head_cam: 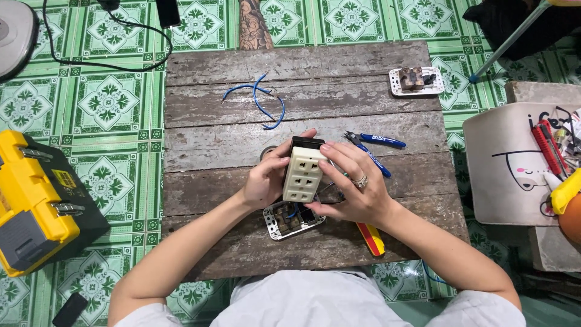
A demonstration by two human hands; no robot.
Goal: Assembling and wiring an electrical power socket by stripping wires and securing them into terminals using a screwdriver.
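Both my hands hold a cream socket block (302, 174) with three outlet faces over the middle of a weathered wooden board (242, 72). My left hand (266, 178) grips its left side. My right hand (351, 184), with a ring on one finger, wraps its right side and top. A dark part (307, 143) sits at the block's far end. Just below my hands lies a metal mounting frame (290, 219) with wired parts inside.
Blue-handled cutters (372, 145) lie right of my hands, a yellow and red tool (371, 238) near the board's front edge. Blue wire pieces (260, 100) and a white socket plate (416, 81) rest farther back. A yellow toolbox (33, 203) stands left, a tool pouch (520, 163) right.
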